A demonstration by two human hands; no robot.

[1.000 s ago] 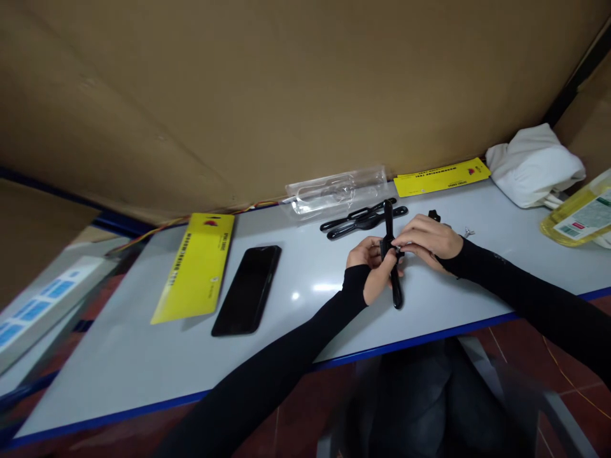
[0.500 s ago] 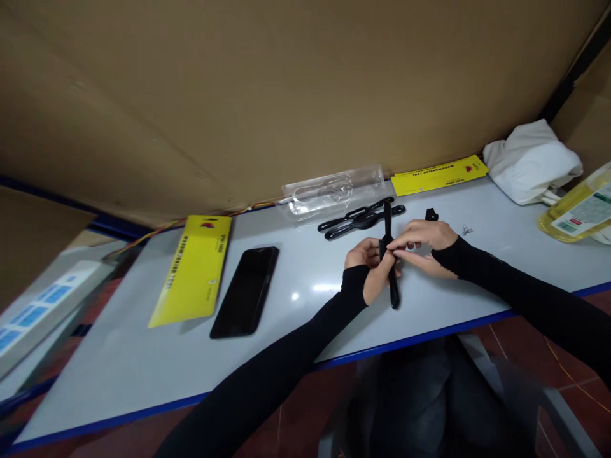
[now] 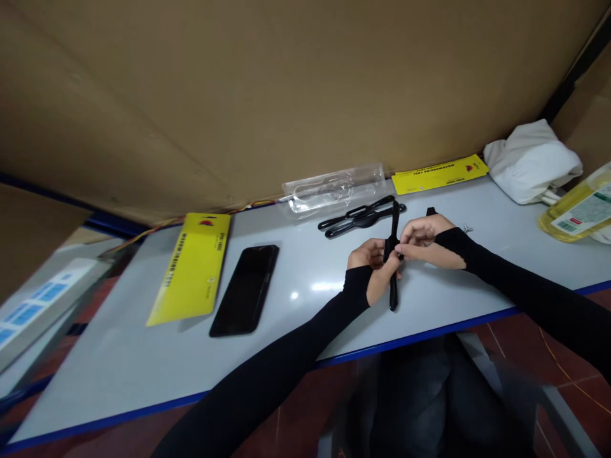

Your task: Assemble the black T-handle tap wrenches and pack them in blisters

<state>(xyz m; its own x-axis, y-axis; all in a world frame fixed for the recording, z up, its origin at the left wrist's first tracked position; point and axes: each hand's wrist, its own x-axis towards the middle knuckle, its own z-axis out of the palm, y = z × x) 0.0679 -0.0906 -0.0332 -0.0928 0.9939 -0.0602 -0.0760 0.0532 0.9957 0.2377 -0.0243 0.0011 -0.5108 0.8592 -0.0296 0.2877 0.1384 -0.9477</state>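
Note:
A black spokeshave [image 3: 394, 296] stands nearly lengthwise in my left hand [image 3: 375, 264], whose fingers wrap round its middle. My right hand [image 3: 426, 242] is closed in a pinch at the spokeshave's centre. Whatever sits between those right fingertips is too small to make out. Behind the held tool, two more black spokeshaves [image 3: 365, 220] lie side by side. Just beyond my right hand, a small black part [image 3: 431, 210] shows, mostly covered. A few small metal screws [image 3: 468, 228] rest right of it, close to my sleeve.
A black phone [image 3: 244, 291] and a yellow packaging card [image 3: 191, 267] lie to the left. Clear plastic blister packs [image 3: 334, 189], more yellow cards [image 3: 439, 175], a white cloth [image 3: 532, 162] and a bottle of yellow liquid [image 3: 580, 207] line the back. A blue edge [image 3: 382, 348] borders the table's front.
My right hand has shifted slightly right, its fingers still pinched at the spokeshave's middle. The spokeshave's far end has tipped a little to the right. My left hand keeps its hold.

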